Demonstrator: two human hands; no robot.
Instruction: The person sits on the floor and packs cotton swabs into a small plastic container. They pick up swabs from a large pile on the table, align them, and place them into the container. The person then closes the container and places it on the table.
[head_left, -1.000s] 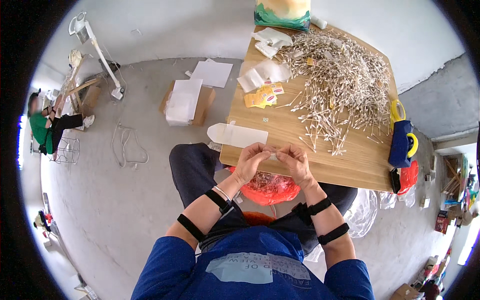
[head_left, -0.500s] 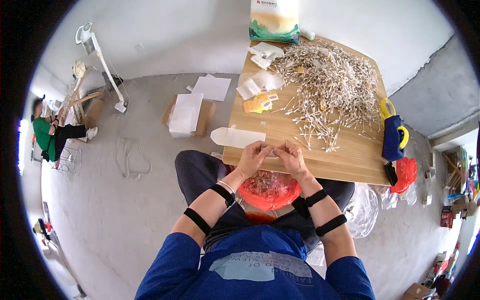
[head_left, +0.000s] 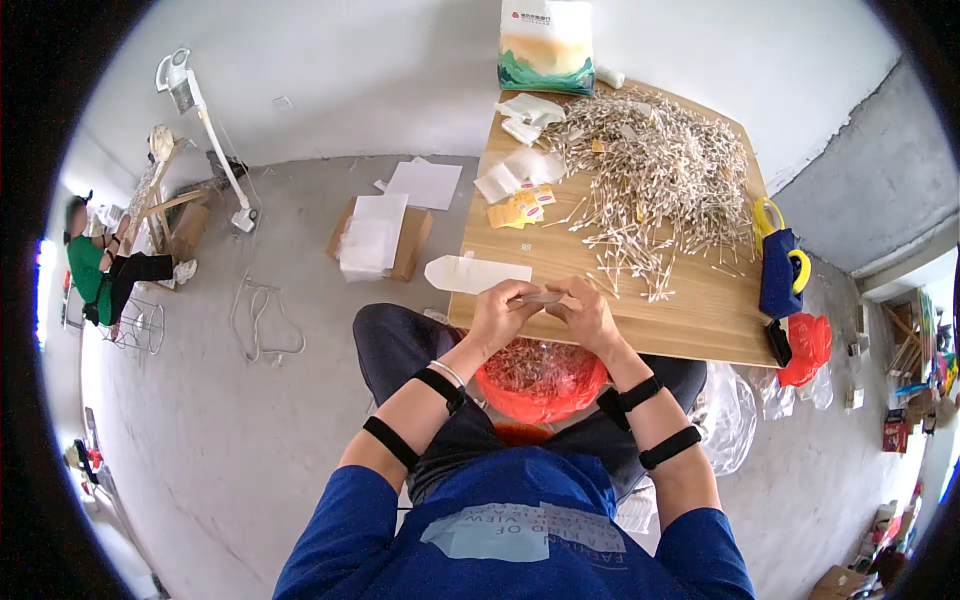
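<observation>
Bright, even daylight; soft shadows, fisheye-bent edges, black rim.

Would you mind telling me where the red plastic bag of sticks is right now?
In the head view, the red plastic bag sits in the person's lap, just below the left hand and right hand, at the near edge of the wooden table.

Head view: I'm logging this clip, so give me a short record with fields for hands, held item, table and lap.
left hand: pinches one end of the clear packet
right hand: pinches the other end
clear packet: small, held over the table edge
wooden table: heap of cotton swabs, stack of clear packets
lap: red bag with filled packets
</observation>
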